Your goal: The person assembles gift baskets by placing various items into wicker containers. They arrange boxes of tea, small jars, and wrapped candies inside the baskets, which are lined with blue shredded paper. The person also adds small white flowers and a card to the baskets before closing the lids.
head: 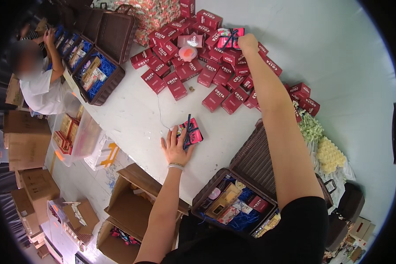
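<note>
My right hand [247, 44] grips the edge of a pink packet [226, 39] tied with a dark ribbon bow, above a pile of red Costa boxes [215, 98]. My left hand [176, 148] lies palm down on the white table [135, 123], fingers spread, with fingertips over the left side of a second ribbon-tied pink packet [194, 131]. Close in front of me stands an open dark wicker case [214, 176]. Blue paper shred [247, 221], a red Costa box [258, 203], a gold-coloured pack [226, 199] and other small packs lie inside.
More open wicker cases [100, 95] line the table's left part, where a person in a white top [39, 89] stands. Cardboard boxes [132, 201] sit by my left arm. A clear plastic bin [74, 142] stands beyond. Pale flowers [330, 155] lie right of my right arm.
</note>
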A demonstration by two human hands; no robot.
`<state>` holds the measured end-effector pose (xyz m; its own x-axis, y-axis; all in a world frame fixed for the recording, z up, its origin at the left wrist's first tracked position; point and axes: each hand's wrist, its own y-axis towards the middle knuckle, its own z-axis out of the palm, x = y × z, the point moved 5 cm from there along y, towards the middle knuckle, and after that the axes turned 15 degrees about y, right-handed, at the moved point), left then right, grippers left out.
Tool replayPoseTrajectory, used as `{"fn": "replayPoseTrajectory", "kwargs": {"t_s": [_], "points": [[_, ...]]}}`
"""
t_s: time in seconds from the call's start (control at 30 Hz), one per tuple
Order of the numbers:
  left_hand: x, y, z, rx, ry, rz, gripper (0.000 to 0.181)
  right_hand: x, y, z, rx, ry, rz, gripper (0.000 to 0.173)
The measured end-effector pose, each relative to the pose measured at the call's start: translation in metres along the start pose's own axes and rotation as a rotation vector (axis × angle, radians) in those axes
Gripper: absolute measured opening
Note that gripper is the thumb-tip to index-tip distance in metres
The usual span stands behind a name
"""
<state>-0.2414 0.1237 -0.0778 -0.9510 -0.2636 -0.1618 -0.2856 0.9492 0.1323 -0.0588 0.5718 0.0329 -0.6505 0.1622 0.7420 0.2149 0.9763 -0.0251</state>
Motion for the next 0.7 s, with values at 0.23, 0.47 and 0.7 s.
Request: {"fn": "replayPoseTrajectory", "kwargs": {"t_s": [0.23,0.47,0.7], "points": [[0.004,-0.003,0.021,-0.207,-0.07,0.009,0.068,0.003,-0.198,-0.166,0.096,0.25,-0.603,0.007],[-0.005,0.015,-0.034,0.334,0.251,-0.084,0.092,-0.121,-0.558,-0.32,0.671,0.012,-0.612,0.007],[-0.142,-0.126,-0.128,0.279,-0.309,0.341,0.091,-0.242,-0.718,-0.359,0.614,0.977,0.807,0.016]]}}
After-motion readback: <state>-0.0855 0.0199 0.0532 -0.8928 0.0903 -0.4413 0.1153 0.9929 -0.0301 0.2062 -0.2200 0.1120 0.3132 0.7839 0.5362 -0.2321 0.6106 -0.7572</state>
